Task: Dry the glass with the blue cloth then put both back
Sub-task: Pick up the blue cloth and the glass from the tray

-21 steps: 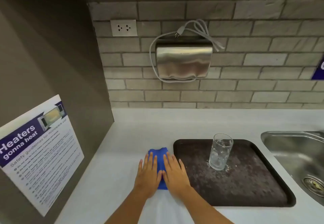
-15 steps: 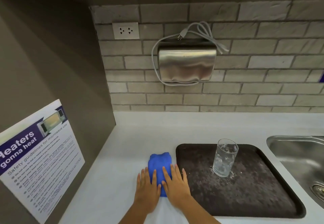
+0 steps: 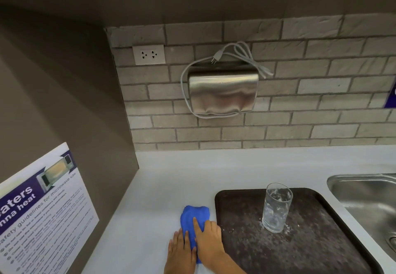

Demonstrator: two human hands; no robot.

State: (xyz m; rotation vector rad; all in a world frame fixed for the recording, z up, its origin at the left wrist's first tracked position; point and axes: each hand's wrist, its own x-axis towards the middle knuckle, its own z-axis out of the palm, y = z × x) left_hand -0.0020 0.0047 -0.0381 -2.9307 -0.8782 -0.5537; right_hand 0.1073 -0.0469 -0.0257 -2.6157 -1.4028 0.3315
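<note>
A blue cloth [image 3: 194, 214] lies folded on the white counter, just left of a dark tray [image 3: 304, 250]. My left hand [image 3: 180, 252] and my right hand [image 3: 209, 240] both rest flat on the near part of the cloth, fingers stretched out and slightly apart, side by side. A clear drinking glass [image 3: 276, 208] with water droplets stands upright on the far part of the tray, well to the right of my hands. Small droplets speckle the tray around the glass.
A steel sink [image 3: 368, 200] lies at the right. A brown side wall with a microwave safety poster [image 3: 40, 213] closes off the left. On the brick back wall hang a steel appliance [image 3: 222, 90] with a looped cord and a socket [image 3: 149, 55].
The camera has tilted up, so everything sits lower in view. My hands have slid toward me along the cloth, uncovering more of its far end. The glass has not moved.
</note>
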